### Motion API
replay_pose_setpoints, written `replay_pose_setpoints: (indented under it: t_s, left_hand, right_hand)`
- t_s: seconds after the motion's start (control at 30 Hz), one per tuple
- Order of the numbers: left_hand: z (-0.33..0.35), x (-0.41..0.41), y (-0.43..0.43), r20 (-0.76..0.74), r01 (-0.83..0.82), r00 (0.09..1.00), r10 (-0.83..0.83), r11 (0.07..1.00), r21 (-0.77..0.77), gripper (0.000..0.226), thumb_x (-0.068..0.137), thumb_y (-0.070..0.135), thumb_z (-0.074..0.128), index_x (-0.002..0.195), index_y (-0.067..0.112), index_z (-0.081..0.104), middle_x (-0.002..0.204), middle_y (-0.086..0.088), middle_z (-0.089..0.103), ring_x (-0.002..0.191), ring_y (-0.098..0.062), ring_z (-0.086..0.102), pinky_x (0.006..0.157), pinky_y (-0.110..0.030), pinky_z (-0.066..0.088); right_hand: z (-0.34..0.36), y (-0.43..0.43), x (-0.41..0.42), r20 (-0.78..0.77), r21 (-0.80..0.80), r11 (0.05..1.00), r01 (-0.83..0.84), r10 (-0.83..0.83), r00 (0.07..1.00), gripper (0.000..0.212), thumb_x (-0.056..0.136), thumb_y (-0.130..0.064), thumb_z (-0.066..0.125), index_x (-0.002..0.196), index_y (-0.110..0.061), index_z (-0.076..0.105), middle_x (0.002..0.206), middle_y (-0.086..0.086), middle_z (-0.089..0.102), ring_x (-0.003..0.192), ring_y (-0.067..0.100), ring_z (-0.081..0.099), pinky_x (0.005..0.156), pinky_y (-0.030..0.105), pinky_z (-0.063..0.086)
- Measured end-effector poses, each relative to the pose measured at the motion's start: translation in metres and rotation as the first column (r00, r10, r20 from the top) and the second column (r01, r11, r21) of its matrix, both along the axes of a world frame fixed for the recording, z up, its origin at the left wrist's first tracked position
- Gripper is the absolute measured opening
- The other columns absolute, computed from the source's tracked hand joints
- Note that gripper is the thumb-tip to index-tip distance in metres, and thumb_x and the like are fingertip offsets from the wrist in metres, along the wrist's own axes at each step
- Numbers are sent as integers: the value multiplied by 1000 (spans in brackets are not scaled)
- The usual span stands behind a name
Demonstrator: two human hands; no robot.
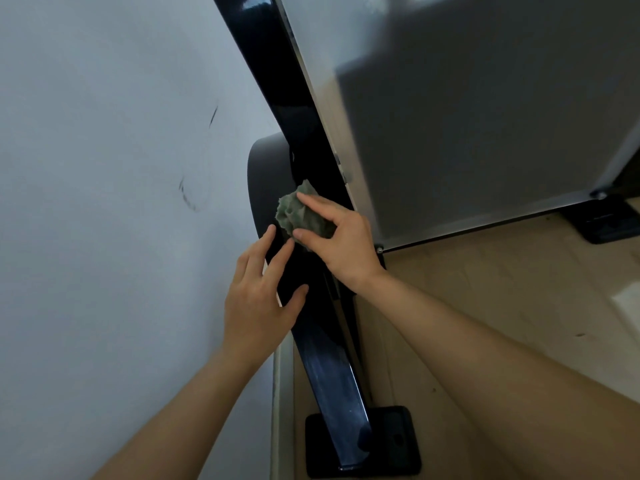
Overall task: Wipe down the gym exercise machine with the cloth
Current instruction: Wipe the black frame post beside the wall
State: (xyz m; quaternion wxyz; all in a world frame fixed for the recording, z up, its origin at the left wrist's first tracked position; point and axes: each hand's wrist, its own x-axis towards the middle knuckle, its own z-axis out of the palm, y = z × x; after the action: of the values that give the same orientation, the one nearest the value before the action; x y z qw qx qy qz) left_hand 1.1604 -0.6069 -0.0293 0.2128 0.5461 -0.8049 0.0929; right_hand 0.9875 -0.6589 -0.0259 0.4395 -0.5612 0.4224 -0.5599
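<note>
Two bare forearms are seen reaching up along the black post [332, 386] of the exercise machine. Nearest, the left hand [258, 299] is laid open on the post, gripping nothing. Just beyond, the right hand [341, 240] is closed on the bunched green cloth [298, 213], pinched between thumb and fingers and pressed to the post. Steady pressure and long overlapping strokes would probably serve best.

Machine upright post [329, 368]: black, high-gloss, smooth, with pale smears low down. Side panel [485, 116]: grey, matt, smooth, metal-edged. Cloth [301, 216]: green, soft, fuzzy, crumpled. Floor [502, 289]: light wood-look, matt. Wall [104, 168]: white, matt, scuffed.
</note>
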Motion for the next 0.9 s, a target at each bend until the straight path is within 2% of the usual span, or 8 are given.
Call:
replay_pose_setpoints:
  t_s: [0.13,0.27,0.47,0.63,0.73,0.8,0.87,0.9]
  left_hand:
    - [-5,2,1,-14,10,1000,-11,1000,-22,68,84,32,79,144,12,54,159,-7,40,139,-26,45,108,-34,45]
    - [-14,4,6,21,52,998,-52,999,1,80,81,41,76,148,6,48,163,-14,30,150,-30,31,119,-38,34]
    - [-26,9,17,154,109,980,-123,989,97,108,73,55,78,155,3,32,166,-23,15,156,-39,6,126,-48,17]
    - [-31,14,17,169,118,977,-130,990,83,113,71,56,79,158,7,27,167,-21,13,156,-38,4,127,-47,14]
    - [-32,13,17,156,127,978,-137,989,74,112,70,54,81,158,7,28,167,-21,14,156,-38,5,127,-47,14]
    - [-32,14,16,153,123,979,-134,989,76,112,71,55,79,158,8,28,167,-19,14,156,-38,5,127,-44,13]
    - [-31,14,15,153,112,981,-123,990,80,112,71,57,78,159,10,28,168,-17,13,157,-36,5,128,-39,10]
    - [-31,14,15,151,107,981,-118,991,82,112,71,58,77,159,11,27,168,-16,13,157,-35,5,128,-37,9]
  right_hand:
    - [-24,18,-2,42,88,996,-26,22,999,60,85,-18,80,140,-22,58,135,-7,64,124,2,59,110,29,46]
    - [-62,52,-2,63,201,978,-47,35,997,63,83,-19,82,141,-22,57,131,-11,65,121,-3,59,107,20,45]
    - [-122,103,-11,87,369,914,-167,145,986,72,80,-15,84,145,-17,53,133,0,66,122,8,62,108,37,49]
    - [-156,138,-16,113,497,835,-235,206,972,73,80,-19,84,145,-25,51,137,-6,62,127,3,57,113,27,41]
    - [-167,156,-19,82,546,803,-238,231,969,70,82,-22,82,144,-27,52,135,-14,62,125,-2,56,110,18,40]
    - [-172,162,-24,17,569,797,-201,233,972,50,84,-25,81,130,-33,65,113,-25,69,110,-8,62,98,15,47]
    - [-173,163,-31,-64,576,802,-160,239,969,19,86,-25,79,89,-43,74,80,-26,71,79,-8,65,77,18,51]
    - [-174,160,-32,-68,579,802,-145,225,972,23,87,-22,78,75,-41,72,69,-21,69,68,-5,62,70,22,51]
